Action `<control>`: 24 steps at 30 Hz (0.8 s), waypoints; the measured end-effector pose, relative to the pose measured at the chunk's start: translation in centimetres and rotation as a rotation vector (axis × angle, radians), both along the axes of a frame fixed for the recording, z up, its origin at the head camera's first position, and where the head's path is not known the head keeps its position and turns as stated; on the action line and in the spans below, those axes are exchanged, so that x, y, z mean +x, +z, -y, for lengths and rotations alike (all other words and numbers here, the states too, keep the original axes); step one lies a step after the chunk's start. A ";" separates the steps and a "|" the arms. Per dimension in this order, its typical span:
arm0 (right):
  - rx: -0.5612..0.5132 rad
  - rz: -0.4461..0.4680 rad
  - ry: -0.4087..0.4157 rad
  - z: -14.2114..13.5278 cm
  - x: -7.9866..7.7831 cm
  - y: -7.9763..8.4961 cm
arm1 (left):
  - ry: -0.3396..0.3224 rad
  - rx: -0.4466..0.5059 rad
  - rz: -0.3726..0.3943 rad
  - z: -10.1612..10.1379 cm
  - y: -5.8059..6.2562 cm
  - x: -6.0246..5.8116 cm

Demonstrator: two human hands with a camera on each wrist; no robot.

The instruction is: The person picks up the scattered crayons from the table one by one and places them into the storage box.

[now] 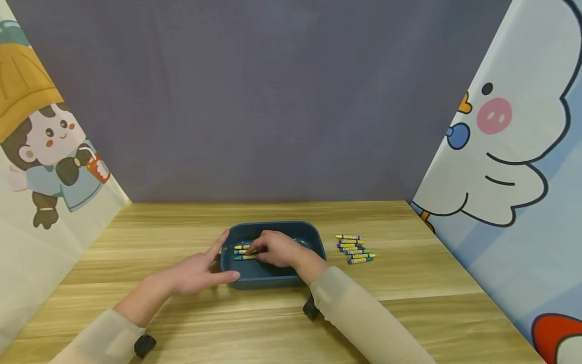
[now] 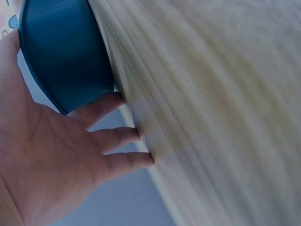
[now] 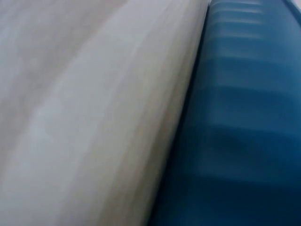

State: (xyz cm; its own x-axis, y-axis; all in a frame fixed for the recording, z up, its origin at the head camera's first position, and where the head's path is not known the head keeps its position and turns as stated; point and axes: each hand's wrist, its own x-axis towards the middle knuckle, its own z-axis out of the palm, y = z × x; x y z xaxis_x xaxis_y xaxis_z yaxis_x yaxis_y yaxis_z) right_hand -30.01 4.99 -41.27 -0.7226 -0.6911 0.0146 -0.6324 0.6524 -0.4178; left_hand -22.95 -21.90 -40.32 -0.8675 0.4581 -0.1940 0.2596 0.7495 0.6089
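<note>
The right hand (image 1: 278, 248) reaches into the tray, fingers bent down and touching the crayons (image 1: 244, 258) there; whether it pinches one, I cannot tell. The left hand (image 1: 195, 273) is spread, its fingers fairly straight, index finger along the tray's left end and thumb over the near rim.

The crayons lie just left of the right hand's fingertips, slim and round in printed wrappers, side by side, long axes running left to right; the farthest has its yellow tip toward the left. Around the right hand is the smooth blue plastic tray (image 1: 273, 284), a rounded rectangle, also longest left to right. Right of that hand, a loose column of more crayons (image 1: 353, 248) lies on the wood-grain table (image 1: 204, 323), the nearer ones slightly slanted.
</note>
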 end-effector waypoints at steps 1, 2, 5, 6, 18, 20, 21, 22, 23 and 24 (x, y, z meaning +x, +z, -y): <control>-0.001 -0.007 0.004 0.0 0.0 0.0 | -0.001 0.002 0.000 0.0 0.0 0.0; 0.001 -0.011 0.006 0.0 0.0 0.0 | -0.001 0.005 -0.001 0.0 0.0 0.0; 0.007 -0.018 0.008 0.0 -0.1 0.0 | -0.003 0.010 0.000 0.0 0.0 0.0; 0.010 -0.021 0.008 0.0 -0.1 0.0 | -0.004 0.012 0.002 0.0 0.0 0.0; 0.017 -0.004 -0.011 0.2 -0.1 0.1 | -0.005 0.012 -0.001 0.0 0.1 0.0; 0.017 0.000 -0.014 0.2 -0.1 0.1 | -0.006 0.011 -0.001 0.0 0.1 0.0; 0.015 0.005 -0.018 0.2 -0.1 0.1 | -0.006 0.010 0.001 0.0 0.1 0.0; 0.013 0.009 -0.022 0.2 -0.1 0.1 | -0.007 0.009 0.001 0.0 0.1 0.0; 0.010 0.013 -0.027 0.2 -0.1 0.1 | -0.007 0.009 0.001 0.0 0.0 0.0; 0.008 0.017 -0.031 0.2 -0.1 0.1 | -0.007 0.009 0.001 0.0 0.0 -0.1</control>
